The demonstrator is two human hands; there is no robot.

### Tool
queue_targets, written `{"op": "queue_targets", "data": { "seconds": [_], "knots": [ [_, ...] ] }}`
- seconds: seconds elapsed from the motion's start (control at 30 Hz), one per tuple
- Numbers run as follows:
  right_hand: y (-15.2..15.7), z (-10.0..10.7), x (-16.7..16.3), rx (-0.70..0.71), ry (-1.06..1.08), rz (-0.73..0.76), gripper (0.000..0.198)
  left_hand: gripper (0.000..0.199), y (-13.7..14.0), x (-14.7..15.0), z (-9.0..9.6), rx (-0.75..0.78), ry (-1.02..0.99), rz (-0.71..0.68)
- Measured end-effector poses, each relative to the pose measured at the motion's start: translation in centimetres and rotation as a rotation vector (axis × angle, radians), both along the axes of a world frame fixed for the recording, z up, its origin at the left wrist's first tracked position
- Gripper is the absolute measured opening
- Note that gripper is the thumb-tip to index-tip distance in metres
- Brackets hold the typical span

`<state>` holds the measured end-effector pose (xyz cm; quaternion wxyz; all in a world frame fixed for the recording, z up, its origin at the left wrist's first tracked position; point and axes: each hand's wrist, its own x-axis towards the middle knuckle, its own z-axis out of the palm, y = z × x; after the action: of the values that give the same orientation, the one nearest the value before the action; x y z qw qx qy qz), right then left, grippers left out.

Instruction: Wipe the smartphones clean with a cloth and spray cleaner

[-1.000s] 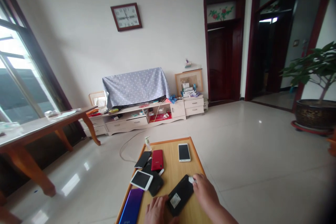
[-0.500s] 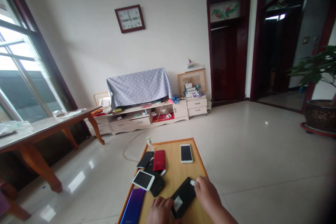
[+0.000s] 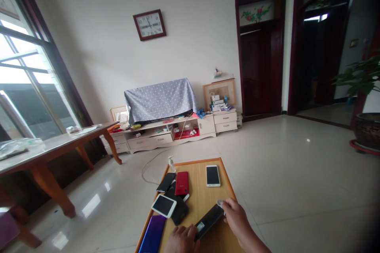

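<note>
My left hand point(image 3: 183, 238) grips the near left end of a black smartphone point(image 3: 209, 221), which is tilted up on its edge over the wooden table point(image 3: 200, 201). A pale label shows on the phone near my left fingers. At its far right corner my right hand point(image 3: 235, 215) is closed, pinching a small white piece point(image 3: 219, 202) that looks like a folded wipe against the phone. Left of them lie a white phone point(image 3: 164, 206), a red phone point(image 3: 182, 183), a purple-blue phone point(image 3: 152, 234) and other dark phones point(image 3: 180, 210). Another white phone point(image 3: 213, 176) lies alone at the far right.
A clear pump bottle point(image 3: 171, 164) stands at the table's far left corner. Across the tiled floor point(image 3: 285, 178) is a low white TV cabinet point(image 3: 151, 141) with a spotted cloth point(image 3: 162, 101) above it. A longer table point(image 3: 59, 144) stands left, a potted plant point(image 3: 368, 126) right.
The black phone has turned from lying with its back broadly visible to tilting on edge. My right hand has moved with the white piece along its far corner. The whole view has shifted slightly.
</note>
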<state>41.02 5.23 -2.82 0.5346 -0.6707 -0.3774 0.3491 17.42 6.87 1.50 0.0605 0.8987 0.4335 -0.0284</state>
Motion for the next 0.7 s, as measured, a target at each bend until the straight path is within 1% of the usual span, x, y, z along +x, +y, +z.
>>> {"op": "queue_targets", "data": {
  "seconds": [0.13,0.2,0.3,0.4,0.43,0.5,0.57,0.6,0.7],
  "knots": [
    [0.2,0.0,-0.1,0.037,0.161,-0.013,0.033,0.033,0.1,-0.1,-1.1,0.154,-0.010,0.012],
    [0.3,-0.1,-0.1,0.060,0.223,-0.025,0.035,0.035,0.1,-0.2,-1.3,0.227,-0.032,0.032],
    [0.5,-0.2,0.0,0.092,0.309,-0.034,0.041,0.038,0.1,-0.3,-0.7,0.231,-0.115,0.043],
    [0.7,-0.3,0.0,0.124,0.384,-0.040,0.047,0.036,0.5,-0.2,0.3,0.135,-0.287,0.111],
    [0.8,-0.3,0.0,0.131,0.402,-0.045,0.048,0.034,0.8,-0.1,0.5,0.084,-0.381,0.154],
    [0.8,-0.4,0.1,0.135,0.420,-0.062,0.049,0.027,1.5,0.3,0.6,-0.080,-0.635,0.292],
    [0.7,-0.6,0.1,0.129,0.422,-0.088,0.047,0.023,2.3,0.8,0.1,-0.300,-0.906,0.483],
    [0.7,-0.7,0.1,0.123,0.422,-0.101,0.045,0.024,2.6,1.1,-0.3,-0.368,-0.966,0.555],
    [0.7,-0.8,0.1,0.105,0.431,-0.127,0.043,0.028,3.5,2.1,-1.7,-0.486,-1.060,0.688]
  ]
}}
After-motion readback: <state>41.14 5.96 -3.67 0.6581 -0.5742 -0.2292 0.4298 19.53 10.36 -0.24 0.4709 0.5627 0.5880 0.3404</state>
